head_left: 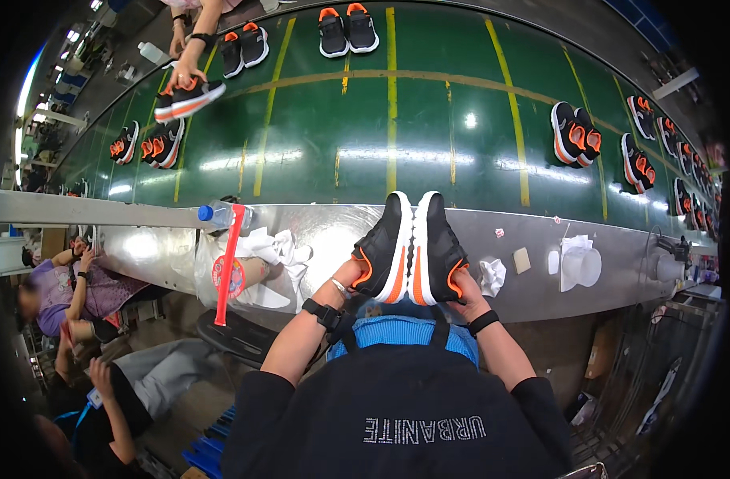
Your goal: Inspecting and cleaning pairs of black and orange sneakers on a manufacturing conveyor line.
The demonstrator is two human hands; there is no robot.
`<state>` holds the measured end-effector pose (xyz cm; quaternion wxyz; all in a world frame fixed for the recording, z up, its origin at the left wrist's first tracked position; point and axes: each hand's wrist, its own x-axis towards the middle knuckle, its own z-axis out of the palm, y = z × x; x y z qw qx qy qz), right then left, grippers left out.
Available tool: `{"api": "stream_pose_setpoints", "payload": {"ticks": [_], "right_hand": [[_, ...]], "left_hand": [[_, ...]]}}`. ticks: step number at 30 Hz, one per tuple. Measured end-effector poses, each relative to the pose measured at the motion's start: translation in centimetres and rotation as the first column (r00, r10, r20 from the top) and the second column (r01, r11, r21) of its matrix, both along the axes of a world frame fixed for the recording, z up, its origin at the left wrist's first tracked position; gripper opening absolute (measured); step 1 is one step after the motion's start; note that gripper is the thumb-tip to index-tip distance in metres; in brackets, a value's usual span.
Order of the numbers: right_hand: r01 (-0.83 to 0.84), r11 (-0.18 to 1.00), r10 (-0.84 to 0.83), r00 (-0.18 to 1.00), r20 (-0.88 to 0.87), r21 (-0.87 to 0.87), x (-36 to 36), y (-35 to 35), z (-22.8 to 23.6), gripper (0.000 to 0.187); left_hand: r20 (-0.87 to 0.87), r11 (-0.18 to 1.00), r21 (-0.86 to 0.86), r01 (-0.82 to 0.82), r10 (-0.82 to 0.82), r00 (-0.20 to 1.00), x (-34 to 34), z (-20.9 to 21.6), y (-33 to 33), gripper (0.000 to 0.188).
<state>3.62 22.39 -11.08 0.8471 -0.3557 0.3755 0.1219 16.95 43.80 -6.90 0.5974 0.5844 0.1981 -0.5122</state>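
A pair of black sneakers with white soles and orange accents is held up in front of me, soles turned toward each other and toes pointing away. My left hand (348,276) is closed on the left sneaker (385,243), its fingers hidden inside the orange-lined opening. Likewise, my right hand (469,295) grips the right sneaker (438,247) at its heel opening. Both shoes are over the near edge of the metal ledge (333,231). Crumpled white paper (493,276) lies right of my right hand.
Beyond the ledge, a green conveyor belt (429,136) carries several sneaker pairs (348,32). A co-worker's hand (187,73) holds shoes at the far left. On the ledge are a blue-capped bottle (221,215), white cloths (273,251), a beige block (521,260) and a white round container (582,266).
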Motion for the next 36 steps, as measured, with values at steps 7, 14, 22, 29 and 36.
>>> {"api": "stream_pose_setpoints", "payload": {"ticks": [7,14,22,29,36], "right_hand": [[0.053,0.998,-0.053,0.999,-0.002,-0.045,0.3,1.7,1.3,0.029],[0.055,0.996,-0.064,0.991,0.118,0.072,0.3,1.7,0.2,0.025],[0.055,0.974,-0.087,0.987,0.139,0.221,-0.1,2.3,-1.6,0.028],[0.156,0.891,-0.268,0.939,0.216,0.427,-0.7,3.2,-0.1,0.027],[-0.126,0.982,0.154,0.965,0.212,-0.141,-1.4,3.4,2.1,0.032]], "left_hand": [[-0.104,0.946,-0.297,-0.134,0.108,0.989,-0.3,-6.5,2.9,0.026],[-0.1,0.938,-0.291,-0.186,0.164,0.981,-0.2,-5.3,2.4,0.028],[0.579,0.896,0.431,0.108,-0.366,0.729,0.3,-3.3,3.2,0.05],[0.899,0.967,0.183,0.178,-0.238,0.368,-3.3,5.9,0.2,0.059],[0.141,0.902,-0.426,0.063,-0.003,0.99,-5.4,0.1,-2.2,0.057]]}}
